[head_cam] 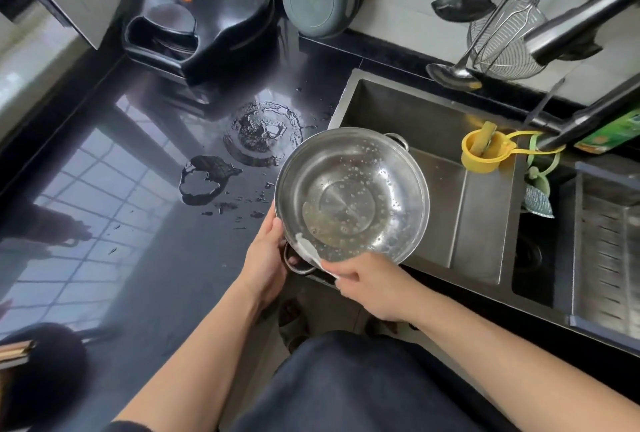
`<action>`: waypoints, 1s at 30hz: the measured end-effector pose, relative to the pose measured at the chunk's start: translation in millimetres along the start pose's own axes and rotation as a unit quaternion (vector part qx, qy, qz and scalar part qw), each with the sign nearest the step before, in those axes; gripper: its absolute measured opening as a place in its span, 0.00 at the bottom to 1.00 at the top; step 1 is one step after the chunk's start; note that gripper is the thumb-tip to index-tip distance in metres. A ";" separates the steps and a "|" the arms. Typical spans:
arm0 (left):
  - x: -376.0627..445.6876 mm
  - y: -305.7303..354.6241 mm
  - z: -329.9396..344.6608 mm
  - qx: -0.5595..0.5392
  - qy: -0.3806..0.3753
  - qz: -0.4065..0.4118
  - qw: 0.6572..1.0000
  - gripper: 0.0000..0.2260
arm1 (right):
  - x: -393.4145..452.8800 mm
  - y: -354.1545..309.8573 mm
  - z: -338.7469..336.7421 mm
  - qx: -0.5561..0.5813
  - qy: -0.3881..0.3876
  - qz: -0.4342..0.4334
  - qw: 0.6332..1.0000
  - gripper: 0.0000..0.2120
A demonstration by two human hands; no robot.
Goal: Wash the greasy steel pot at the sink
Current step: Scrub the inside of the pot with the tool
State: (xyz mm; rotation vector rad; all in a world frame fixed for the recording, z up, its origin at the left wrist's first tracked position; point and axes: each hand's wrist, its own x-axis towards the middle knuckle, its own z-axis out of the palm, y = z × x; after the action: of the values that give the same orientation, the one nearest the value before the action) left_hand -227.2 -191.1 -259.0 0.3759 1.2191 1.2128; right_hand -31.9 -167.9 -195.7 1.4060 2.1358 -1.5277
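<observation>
Plainly, from the head view, the scrubbing step is in hand: the steel pot [351, 194] is held tilted over the left front corner of the sink [450, 223], its mouth turned up toward the camera, part of it over the basin and part over the wet black table [138, 189] at the sink's left edge. The left hand [268, 258] holds the pot at its near rim, close to the near loop handle [298, 263], with the fingers curled round under the rim and the thumb along the outside. The right hand [369, 284] has its fingers closed on a white cloth [311, 251] (or a soft sponge, it is hard to say which), pressed against the near inner wall just over the rim. Inside, a cloudy yellowish pool lies low at the near side and droplets speckle the wall, so I judge the grease only partly loosened. Puddles [259, 133] stand on the table near the sink's left edge; a yellow holder [483, 152] hangs off the tap [588, 116] at the far right. Next, I would say, the cloth must sweep round the whole inner wall and base while the left hand turns the pot, held firmly since the soapy steel will likely be slippery; rinsing is not yet due.
</observation>
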 end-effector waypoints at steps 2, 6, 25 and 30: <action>-1.4 -3.2 1.8 -0.001 -0.007 -0.006 1.000 0.19 | 9.6 -9.9 -4.1 0.003 0.019 -0.004 1.000 0.21; -3.8 -2.7 8.0 -0.015 0.005 -0.012 1.000 0.19 | 62.6 -33.9 -6.5 0.010 0.057 -0.005 0.998 0.21; 8.1 -6.4 1.4 0.045 0.038 0.040 0.997 0.19 | -4.7 -30.2 -18.4 -0.003 -0.042 0.067 0.997 0.22; 7.6 -18.8 2.4 0.066 0.049 0.049 0.995 0.20 | 37.5 -72.1 -22.4 0.089 0.015 0.103 0.991 0.17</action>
State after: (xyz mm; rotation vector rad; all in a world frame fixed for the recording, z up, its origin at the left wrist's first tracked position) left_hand -216.7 -190.9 -276.6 0.4836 1.3839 1.2494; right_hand -98.6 -130.2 -160.6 1.6586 1.8394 -1.6584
